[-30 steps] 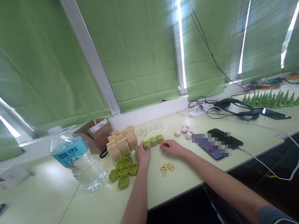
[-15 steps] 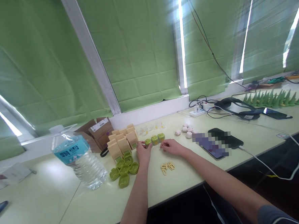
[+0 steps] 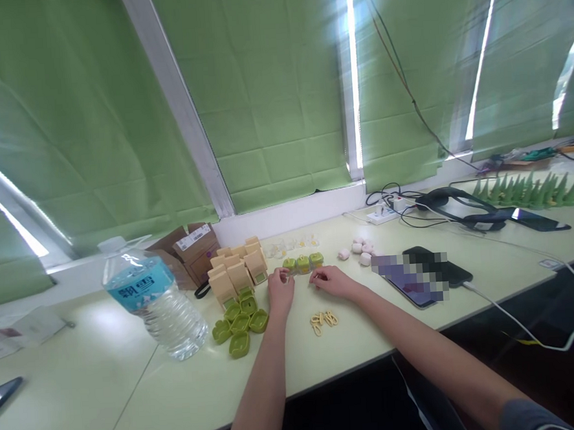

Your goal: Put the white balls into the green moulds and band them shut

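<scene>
Three small green-topped pieces with clear lower parts stand in a row on the table. My left hand is just in front of the leftmost piece, thumb and forefinger apart, holding nothing I can see. To the right, my right hand rests low over the table in front of the row. Its fingers are curled together, and anything between them is hidden. Several pale yellow loops lie between my forearms. Green cup-like shells sit left of my left hand, before upright cream-coloured pieces.
Behind the row are small clear pieces; pinkish-white lumps lie to its right. A large water bottle and a cardboard box stand left. Phones, a white cable and green spiky pieces lie right.
My left hand has drawn back from the leftmost green-topped piece, and its thumb and forefinger no longer flank it. My right hand has hardly moved. The view has shifted slightly.
</scene>
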A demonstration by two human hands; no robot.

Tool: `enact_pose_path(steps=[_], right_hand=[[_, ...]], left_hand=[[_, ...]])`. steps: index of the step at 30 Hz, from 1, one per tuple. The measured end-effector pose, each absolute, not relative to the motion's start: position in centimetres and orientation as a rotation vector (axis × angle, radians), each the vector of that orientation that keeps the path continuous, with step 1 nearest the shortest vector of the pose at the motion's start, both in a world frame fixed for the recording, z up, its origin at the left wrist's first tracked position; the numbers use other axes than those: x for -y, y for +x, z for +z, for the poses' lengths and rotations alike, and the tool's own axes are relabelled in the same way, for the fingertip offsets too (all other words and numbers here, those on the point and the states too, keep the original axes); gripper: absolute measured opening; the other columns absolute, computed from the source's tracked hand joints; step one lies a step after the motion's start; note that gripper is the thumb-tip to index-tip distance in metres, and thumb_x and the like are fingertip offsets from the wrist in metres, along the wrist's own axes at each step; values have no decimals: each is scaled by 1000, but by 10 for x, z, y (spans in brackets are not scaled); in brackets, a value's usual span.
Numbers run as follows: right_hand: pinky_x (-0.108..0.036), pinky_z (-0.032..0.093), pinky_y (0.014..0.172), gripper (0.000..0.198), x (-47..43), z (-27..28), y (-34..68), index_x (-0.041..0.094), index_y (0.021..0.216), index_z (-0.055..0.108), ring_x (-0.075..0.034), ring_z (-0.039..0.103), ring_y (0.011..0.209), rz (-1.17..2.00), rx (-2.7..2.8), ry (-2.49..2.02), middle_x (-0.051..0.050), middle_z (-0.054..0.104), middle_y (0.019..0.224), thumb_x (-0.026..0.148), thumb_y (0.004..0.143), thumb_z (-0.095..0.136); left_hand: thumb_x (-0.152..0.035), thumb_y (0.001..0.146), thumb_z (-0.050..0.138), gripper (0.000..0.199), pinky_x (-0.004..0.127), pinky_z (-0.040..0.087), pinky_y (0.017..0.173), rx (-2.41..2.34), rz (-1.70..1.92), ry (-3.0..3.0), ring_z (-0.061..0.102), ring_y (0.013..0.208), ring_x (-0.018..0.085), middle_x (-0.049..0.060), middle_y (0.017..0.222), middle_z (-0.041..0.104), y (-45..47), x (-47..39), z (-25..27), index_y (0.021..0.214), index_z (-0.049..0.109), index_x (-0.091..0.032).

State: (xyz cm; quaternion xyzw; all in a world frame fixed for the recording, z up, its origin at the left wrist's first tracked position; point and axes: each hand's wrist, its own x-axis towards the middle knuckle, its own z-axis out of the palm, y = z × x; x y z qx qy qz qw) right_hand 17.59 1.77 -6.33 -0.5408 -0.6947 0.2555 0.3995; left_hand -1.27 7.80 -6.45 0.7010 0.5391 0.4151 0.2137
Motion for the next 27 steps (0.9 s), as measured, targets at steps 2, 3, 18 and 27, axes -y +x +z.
enact_pose_path(steps=[2,3,18,27], right_hand=[[-26,43,68,20,-20,-66,177,17,92,70,-14,58,69,567,1708,-1384,-3,69,82,21,83,52],[-26,43,69,21,-21,-68,178,17,94,69,-14,57,68,525,1668,-1388,-3,69,88,21,83,52],[-27,36,68,56,-21,-60,168,30,139,52,-22,61,90,300,1954,-1700,-5,68,103,22,83,51],[-24,39,72,36,-25,-61,179,22,115,68,-15,58,79,534,1816,-1576,-2,68,89,18,82,54]], left_hand=[[-23,81,59,40,33,48,89,-1527,1160,1933,61,90,17,11,116,56,-12,-74,-63,121,55,-21],[-22,82,58,48,33,48,92,-1521,1156,1955,60,96,17,13,124,50,-11,-72,-63,129,51,-23],[-42,85,57,51,42,43,97,-1643,1042,2060,53,113,28,16,119,50,1,-97,-58,131,46,-23],[-24,90,47,48,38,42,101,-1429,1113,2074,56,112,23,12,129,56,-11,-104,-67,138,48,-26]])
